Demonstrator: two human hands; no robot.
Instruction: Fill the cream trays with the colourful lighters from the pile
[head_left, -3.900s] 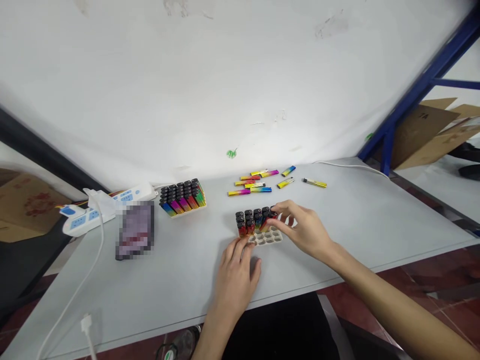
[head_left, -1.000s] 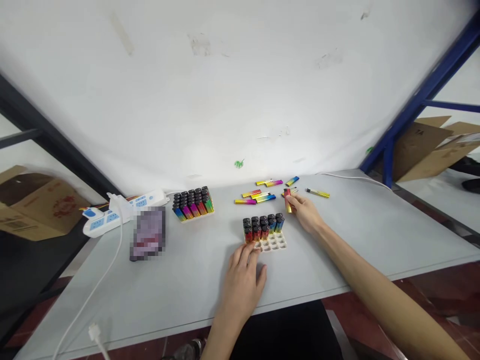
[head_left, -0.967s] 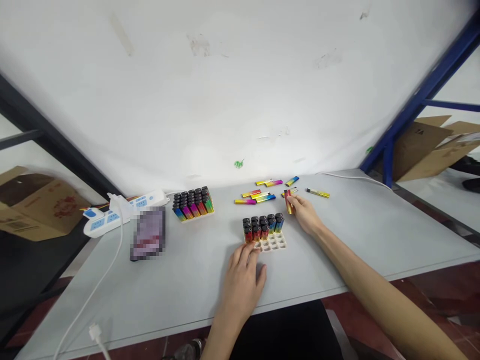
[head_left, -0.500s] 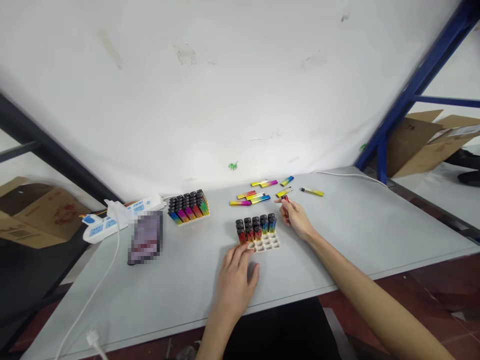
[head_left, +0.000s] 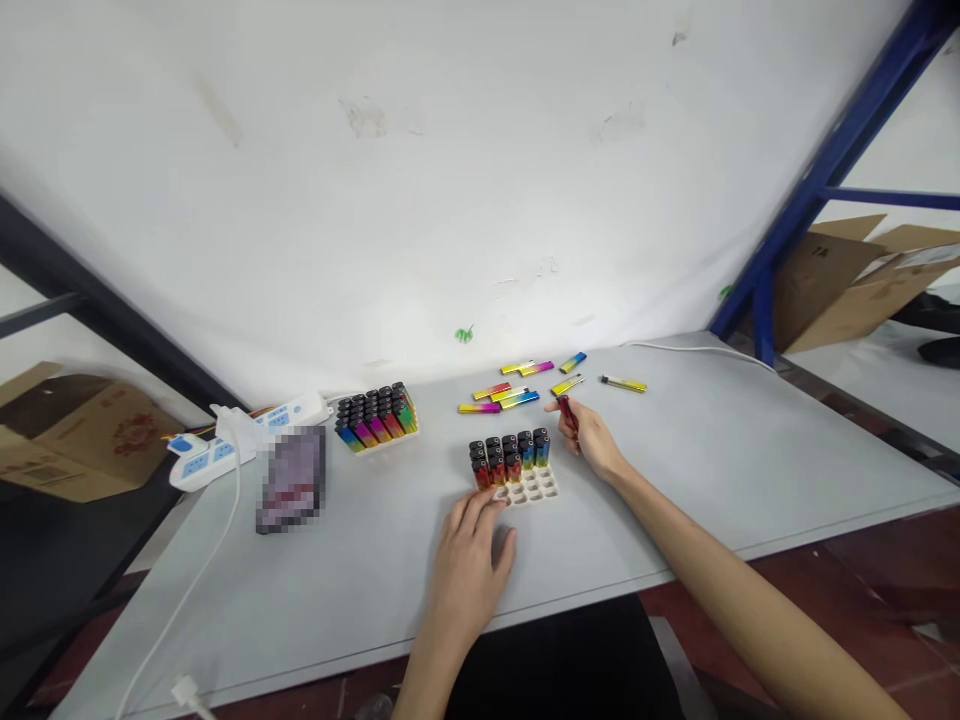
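My right hand point(head_left: 589, 437) is closed around a red lighter point(head_left: 568, 412) with a black top, held to the right of a pale tray. That tray point(head_left: 541, 493) has rows of round-ended slots; several black-topped lighters point(head_left: 496, 466) in red and blue stand upright in its back and left part, and the slots at the front right are bare. My left hand point(head_left: 469, 550) lies with fingers stretched out, its fingertips at the tray's front left edge. Several loose shiny lighters point(head_left: 520, 398) in yellow, pink, red and blue lie on the table behind the tray.
A full block of upright lighters point(head_left: 377, 418) stands to the left. Beyond it are a white power strip point(head_left: 225, 450) with cables and a pixelated dark flat item point(head_left: 292, 478). The grey table point(head_left: 360, 590) meets a white wall; cardboard boxes point(head_left: 870, 285) sit on both sides.
The red lighter in my right hand has turned and shows more of its length above the fingers. My left hand stays at the tray. The view has shifted slightly.
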